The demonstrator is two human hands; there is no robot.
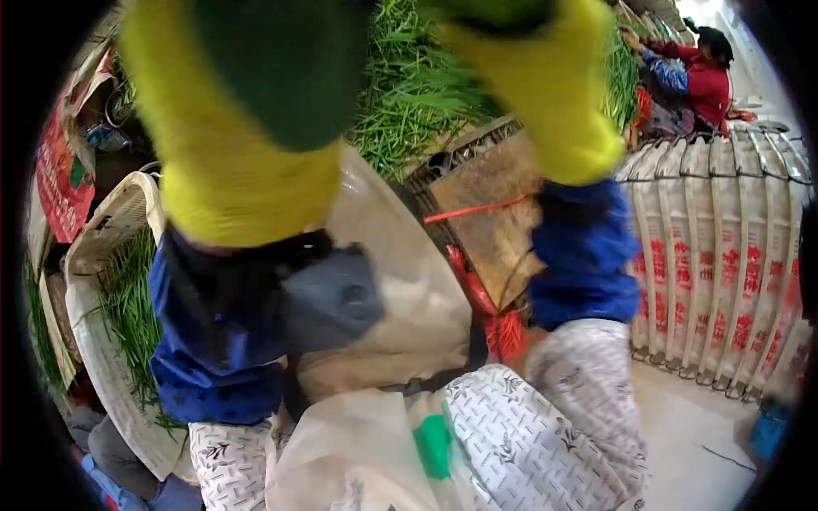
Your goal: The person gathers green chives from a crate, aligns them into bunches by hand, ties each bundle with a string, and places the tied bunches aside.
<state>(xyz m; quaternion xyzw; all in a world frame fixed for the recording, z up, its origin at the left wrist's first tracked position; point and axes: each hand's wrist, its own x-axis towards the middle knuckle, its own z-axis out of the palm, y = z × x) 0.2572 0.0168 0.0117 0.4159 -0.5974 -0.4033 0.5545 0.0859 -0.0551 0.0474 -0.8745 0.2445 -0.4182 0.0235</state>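
Both of my hands are raised close to the camera in yellow and green gloves, with blue cuffs below. My left hand (247, 111) fills the upper left, blurred, its fingers cut off by the top edge. My right hand (545, 77) is at the upper centre-right, its fingers also out of frame or smeared. Whether either hand holds anything cannot be made out. Between and behind them lies a heap of long green stalks (413, 102). Below the heap stands a brown board (486, 209) with a red strip across it.
At left, a white basket (89, 315) holds green stalks (132, 298). White plastic (400, 298) covers the middle. Red strings (507, 336) hang near the board. At right stand ribbed white bundles with red print (711, 264); behind them is a person in red (707, 81).
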